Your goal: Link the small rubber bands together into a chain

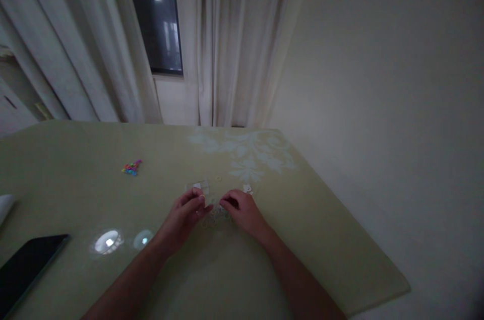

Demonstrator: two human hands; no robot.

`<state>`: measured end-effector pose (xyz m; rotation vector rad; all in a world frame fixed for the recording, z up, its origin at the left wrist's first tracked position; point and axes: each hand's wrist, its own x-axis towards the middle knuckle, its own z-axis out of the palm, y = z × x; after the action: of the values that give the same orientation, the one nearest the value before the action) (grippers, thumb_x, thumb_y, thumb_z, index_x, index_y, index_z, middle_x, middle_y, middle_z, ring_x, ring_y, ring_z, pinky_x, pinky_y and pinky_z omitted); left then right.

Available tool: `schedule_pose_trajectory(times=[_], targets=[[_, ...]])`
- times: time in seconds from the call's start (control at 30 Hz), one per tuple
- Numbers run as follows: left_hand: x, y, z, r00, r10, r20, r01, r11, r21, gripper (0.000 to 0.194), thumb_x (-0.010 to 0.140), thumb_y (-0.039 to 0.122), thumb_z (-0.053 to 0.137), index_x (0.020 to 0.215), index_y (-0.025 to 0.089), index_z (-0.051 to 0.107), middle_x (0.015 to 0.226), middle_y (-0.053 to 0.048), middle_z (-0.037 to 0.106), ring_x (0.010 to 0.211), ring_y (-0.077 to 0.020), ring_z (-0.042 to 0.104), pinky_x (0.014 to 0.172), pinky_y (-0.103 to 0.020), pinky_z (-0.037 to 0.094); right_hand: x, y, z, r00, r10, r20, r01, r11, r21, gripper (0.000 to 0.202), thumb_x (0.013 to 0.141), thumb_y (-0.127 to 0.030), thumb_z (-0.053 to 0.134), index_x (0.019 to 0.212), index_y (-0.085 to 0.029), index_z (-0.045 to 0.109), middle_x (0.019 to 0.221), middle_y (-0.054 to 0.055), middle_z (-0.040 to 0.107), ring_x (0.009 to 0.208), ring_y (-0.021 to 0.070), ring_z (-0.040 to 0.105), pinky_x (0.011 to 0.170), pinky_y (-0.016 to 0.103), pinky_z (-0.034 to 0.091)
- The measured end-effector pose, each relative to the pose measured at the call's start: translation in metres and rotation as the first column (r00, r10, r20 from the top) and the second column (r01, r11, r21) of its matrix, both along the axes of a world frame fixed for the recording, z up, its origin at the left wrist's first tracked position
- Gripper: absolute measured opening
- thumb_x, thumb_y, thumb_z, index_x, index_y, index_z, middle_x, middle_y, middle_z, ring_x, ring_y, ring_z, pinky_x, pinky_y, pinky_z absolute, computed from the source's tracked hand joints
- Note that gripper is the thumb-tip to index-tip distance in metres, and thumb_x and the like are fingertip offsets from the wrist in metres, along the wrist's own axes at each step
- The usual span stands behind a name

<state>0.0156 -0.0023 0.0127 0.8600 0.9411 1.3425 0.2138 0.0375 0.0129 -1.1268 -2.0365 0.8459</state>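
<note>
My left hand (187, 214) is closed in a pinch, with a small pale yellowish ring (202, 197) at the thumb and fingertips. Close by on the right, my right hand (242, 209) has its thumb and index finger pressed together; anything between them is too small to make out. Under and between the fingertips lies a loose pile of small clear rings (216, 216). A clear flat plastic case (204, 185) rests just beyond the left fingers, partly covered by them. Beyond the right hand sits a small white piece (247, 189).
Farther back at left is a little heap of bright coloured pieces (131, 167). A dark tablet-like device (32, 269) lies at the near left, with a white object (5, 205) behind it. The table (321, 239) runs along a wall at right; curtains (242, 48) hang behind.
</note>
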Motion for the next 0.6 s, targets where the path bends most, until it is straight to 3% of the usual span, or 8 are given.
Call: schedule_pose_trajectory(times=[0.07,0.2,0.5,0.6], targets=[[0.0,-0.002,0.004,0.993,-0.034,0.11,0.038,0.999,-0.032,0.028,0.074,0.035,0.082,0.077,0.021,0.058,0.074,0.004,0.051,0.07,-0.0116,0.056,0.085,-0.035,0.059,-0.003,-0.006,0.004,0.994,0.072,-0.085,-0.077,0.996,-0.053,0.014,0.095,-0.021,0.065,0.1,-0.019,0.077,0.088,0.003,0.074,0.078,0.0146,0.063,0.07,0.025,0.046],[0.002,-0.004,0.006,0.978,-0.099,0.186,0.102,0.995,-0.008,0.025,0.074,0.032,0.081,0.077,0.021,0.059,0.077,0.003,0.054,0.079,-0.0148,0.061,0.082,-0.033,0.058,-0.008,-0.017,0.007,0.965,0.169,-0.202,-0.185,0.981,-0.063,0.026,0.089,-0.028,0.07,0.114,-0.02,0.077,0.094,0.004,0.076,0.072,0.0136,0.061,0.064,0.024,0.046],[0.003,-0.005,0.003,0.987,-0.083,0.135,0.078,0.996,0.041,0.023,0.077,0.031,0.078,0.078,0.021,0.057,0.076,0.003,0.051,0.071,-0.0116,0.054,0.074,-0.028,0.055,-0.014,-0.018,0.001,0.951,0.048,-0.307,-0.06,0.998,-0.031,0.018,0.087,-0.04,0.078,0.095,-0.025,0.083,0.083,0.004,0.077,0.07,0.016,0.063,0.066,0.028,0.047],[0.005,-0.007,0.014,0.993,-0.071,0.093,0.064,0.995,0.075,0.025,0.078,0.033,0.077,0.077,0.021,0.054,0.076,0.003,0.049,0.071,-0.0121,0.053,0.072,-0.028,0.054,-0.014,-0.02,0.003,0.914,-0.001,-0.405,-0.019,0.999,-0.045,0.022,0.08,-0.046,0.084,0.087,-0.025,0.083,0.075,0.003,0.074,0.065,0.0157,0.061,0.062,0.028,0.046]])
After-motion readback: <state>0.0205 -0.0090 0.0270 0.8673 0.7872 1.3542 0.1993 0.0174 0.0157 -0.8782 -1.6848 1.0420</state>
